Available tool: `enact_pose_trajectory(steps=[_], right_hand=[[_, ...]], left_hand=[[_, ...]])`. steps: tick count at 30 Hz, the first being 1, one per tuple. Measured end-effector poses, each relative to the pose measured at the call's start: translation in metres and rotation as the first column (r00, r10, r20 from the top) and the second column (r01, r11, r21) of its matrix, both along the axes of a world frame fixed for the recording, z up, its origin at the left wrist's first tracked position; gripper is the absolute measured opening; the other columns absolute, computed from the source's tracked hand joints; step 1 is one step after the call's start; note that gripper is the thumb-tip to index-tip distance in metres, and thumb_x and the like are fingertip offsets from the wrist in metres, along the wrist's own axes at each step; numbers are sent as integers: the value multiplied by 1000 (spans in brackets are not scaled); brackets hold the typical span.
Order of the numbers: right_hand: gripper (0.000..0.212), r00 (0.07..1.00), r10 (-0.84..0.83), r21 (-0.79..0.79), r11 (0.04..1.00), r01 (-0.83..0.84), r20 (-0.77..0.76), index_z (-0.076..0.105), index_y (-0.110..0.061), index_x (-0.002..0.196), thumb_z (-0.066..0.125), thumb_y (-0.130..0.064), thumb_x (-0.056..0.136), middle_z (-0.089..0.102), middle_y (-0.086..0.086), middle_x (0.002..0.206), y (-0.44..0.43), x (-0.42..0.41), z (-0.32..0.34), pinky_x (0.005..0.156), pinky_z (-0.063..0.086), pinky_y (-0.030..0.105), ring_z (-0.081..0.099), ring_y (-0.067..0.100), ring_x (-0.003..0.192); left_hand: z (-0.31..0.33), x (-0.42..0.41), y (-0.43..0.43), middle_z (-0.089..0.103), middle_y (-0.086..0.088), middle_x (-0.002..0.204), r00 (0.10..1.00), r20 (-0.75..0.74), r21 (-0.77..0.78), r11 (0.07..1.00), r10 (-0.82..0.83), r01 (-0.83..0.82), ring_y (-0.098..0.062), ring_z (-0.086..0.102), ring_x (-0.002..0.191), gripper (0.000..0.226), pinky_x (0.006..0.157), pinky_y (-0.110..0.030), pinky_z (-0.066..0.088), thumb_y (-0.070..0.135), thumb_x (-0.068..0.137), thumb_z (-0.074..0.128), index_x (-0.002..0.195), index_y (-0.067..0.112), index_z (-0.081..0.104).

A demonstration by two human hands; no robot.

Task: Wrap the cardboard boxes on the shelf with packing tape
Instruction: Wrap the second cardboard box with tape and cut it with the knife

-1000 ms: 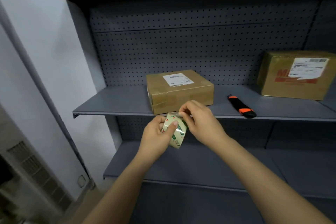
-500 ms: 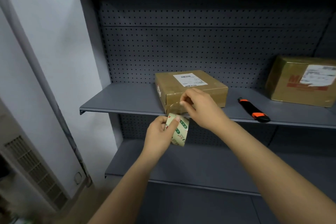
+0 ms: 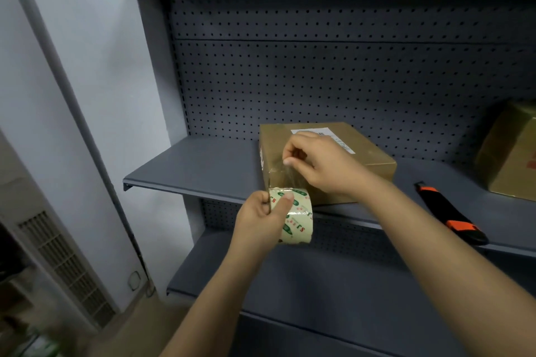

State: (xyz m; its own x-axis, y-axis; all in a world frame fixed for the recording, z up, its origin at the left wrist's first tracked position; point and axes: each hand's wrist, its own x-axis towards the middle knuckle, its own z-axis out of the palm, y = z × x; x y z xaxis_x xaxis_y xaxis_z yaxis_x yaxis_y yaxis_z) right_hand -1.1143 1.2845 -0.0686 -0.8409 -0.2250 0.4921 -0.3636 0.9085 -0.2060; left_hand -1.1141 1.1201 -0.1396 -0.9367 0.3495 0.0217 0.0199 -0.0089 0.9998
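Observation:
A brown cardboard box [image 3: 368,151] with a white label lies on the grey shelf [image 3: 197,168]. My left hand [image 3: 258,220] grips a roll of clear packing tape [image 3: 295,217] with green and red print, just below the box's front left corner. My right hand [image 3: 322,165] pinches the free end of the tape and holds it above the roll against the box's front. A clear strip stretches between roll and fingers. A second cardboard box [image 3: 513,159] stands at the right edge, partly cut off.
A black and orange utility knife [image 3: 452,211] lies on the shelf right of the box. A perforated back panel [image 3: 319,81] closes the shelf. A lower shelf [image 3: 304,278] sits beneath my arms. A white wall and a vent grille [image 3: 63,264] are at left.
My right hand has pulled the tape end up from the roll to the box's front. My left hand with the roll rose to the shelf edge. My view has shifted left and closer.

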Motion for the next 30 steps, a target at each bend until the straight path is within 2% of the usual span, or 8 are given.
enact_pose_trajectory(steps=[2, 5, 7, 9, 11, 16, 24, 30], right_hand=[[3, 1000, 19, -3, 1000, -19, 6, 60, -18, 91, 61, -17, 94, 58, -8, 88, 5, -3, 3, 73, 43, 23, 52, 10, 81], [4, 999, 46, -29, 999, -45, 20, 60, -21, 90, 60, -22, 94, 59, -11, 88, 14, -7, 10, 73, 44, 21, 54, 8, 82], [5, 996, 57, -20, 998, -56, 64, 62, -21, 89, 62, -23, 94, 60, -13, 87, 18, -12, 14, 73, 46, 22, 56, 6, 82], [6, 992, 61, -93, 994, -51, 107, 62, -22, 88, 64, -21, 93, 62, -14, 86, 24, -18, 15, 74, 48, 23, 58, 6, 81], [6, 987, 78, -177, 983, -53, 140, 64, -22, 86, 66, -21, 92, 65, -9, 86, 27, -25, 16, 74, 49, 23, 59, 7, 80], [11, 970, 98, -205, 977, -51, 221, 63, -21, 87, 63, -30, 93, 64, -5, 86, 23, -41, 15, 70, 47, 23, 56, 7, 75], [14, 947, 101, -254, 967, -21, 306, 59, -29, 81, 62, -37, 93, 59, -11, 81, 27, -55, 4, 74, 47, 31, 52, 6, 72], [14, 941, 77, -252, 968, 10, 330, 61, -24, 86, 62, -35, 93, 56, -12, 79, 27, -54, 2, 69, 42, 21, 49, 3, 69]], left_hand=[[0, -5, 3, 74, -12, 87, 1000, 8, -36, 999, 2, -1, -21, 74, 77, 24, 68, -42, 62, 34, 92, 67, 96, 11, 61], [-7, -8, 7, 75, -14, 84, 996, 86, -81, 997, 1, 6, -24, 73, 74, 29, 68, -44, 62, 38, 91, 67, 86, 10, 63], [-13, -7, 11, 75, -7, 76, 994, 105, -40, 999, 9, -5, -17, 71, 67, 28, 57, -33, 59, 37, 91, 67, 82, 11, 63], [-14, -5, 14, 73, 0, 72, 996, 78, -14, 999, 50, -49, -10, 70, 62, 28, 51, -24, 52, 36, 91, 67, 88, 9, 65], [-13, -6, 16, 74, 0, 73, 995, 63, -21, 997, 80, -79, -10, 70, 64, 32, 53, -24, 54, 40, 89, 68, 92, 8, 67], [-13, -3, 17, 71, 0, 66, 985, 91, 22, 988, 147, -150, -6, 67, 56, 34, 46, -20, 50, 40, 89, 68, 85, 6, 67], [-15, -5, 21, 62, -7, 67, 984, 46, -22, 985, 173, -173, -18, 59, 61, 40, 59, -30, 49, 46, 85, 70, 73, 12, 53], [-15, -3, 22, 66, -3, 64, 984, 52, -9, 985, 170, -170, -13, 62, 59, 38, 58, -28, 51, 42, 86, 71, 70, 13, 54]])
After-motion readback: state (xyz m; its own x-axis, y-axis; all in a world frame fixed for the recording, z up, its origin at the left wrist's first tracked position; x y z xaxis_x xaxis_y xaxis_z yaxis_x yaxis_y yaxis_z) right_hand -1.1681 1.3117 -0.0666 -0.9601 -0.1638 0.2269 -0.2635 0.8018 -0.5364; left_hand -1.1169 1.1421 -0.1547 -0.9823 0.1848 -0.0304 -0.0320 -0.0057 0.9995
